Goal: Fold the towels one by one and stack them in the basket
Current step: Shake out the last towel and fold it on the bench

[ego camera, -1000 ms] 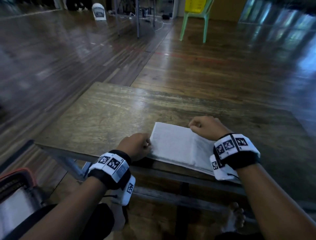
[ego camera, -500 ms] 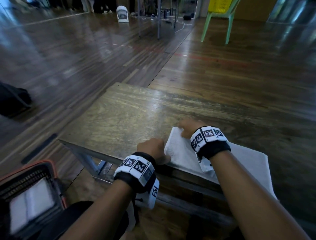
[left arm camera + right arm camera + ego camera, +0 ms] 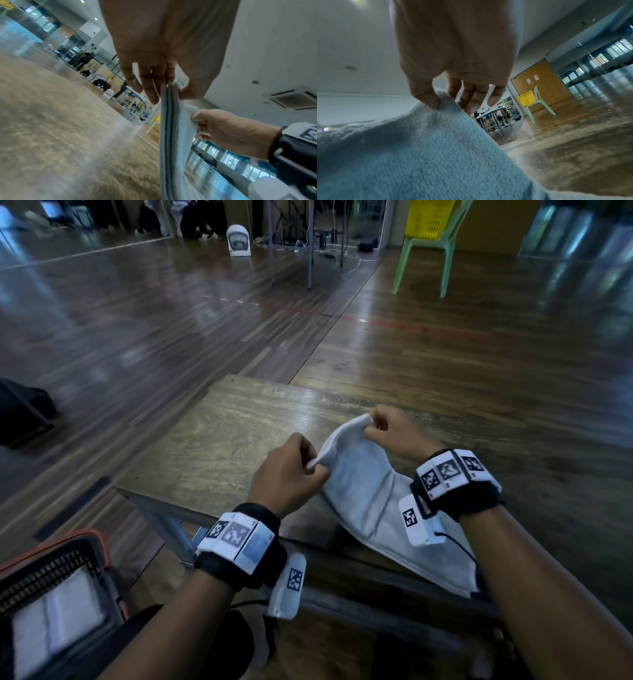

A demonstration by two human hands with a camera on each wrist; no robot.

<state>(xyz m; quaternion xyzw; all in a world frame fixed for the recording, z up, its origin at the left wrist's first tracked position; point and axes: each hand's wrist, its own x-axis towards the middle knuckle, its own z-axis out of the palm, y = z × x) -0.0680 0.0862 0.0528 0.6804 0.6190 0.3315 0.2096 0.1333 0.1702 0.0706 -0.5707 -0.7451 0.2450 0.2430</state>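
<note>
off the table (image 3: 219, 440), both hands now lift the towel's (image 3: 370, 494) edge.

A folded white towel (image 3: 370, 494) is lifted at its far-left end above the wooden table, its near-right end draped over the table's near edge. A black basket (image 3: 54, 563), orange-rimmed, sits near-left on the floor, white folded towels (image 3: 58, 614) stacked inside.

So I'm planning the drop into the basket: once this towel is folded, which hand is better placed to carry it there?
Probably the left hand. The basket sits low on the person's left, beside that arm. The right hand pinches the towel's far corner and would have to cross the body.
</note>
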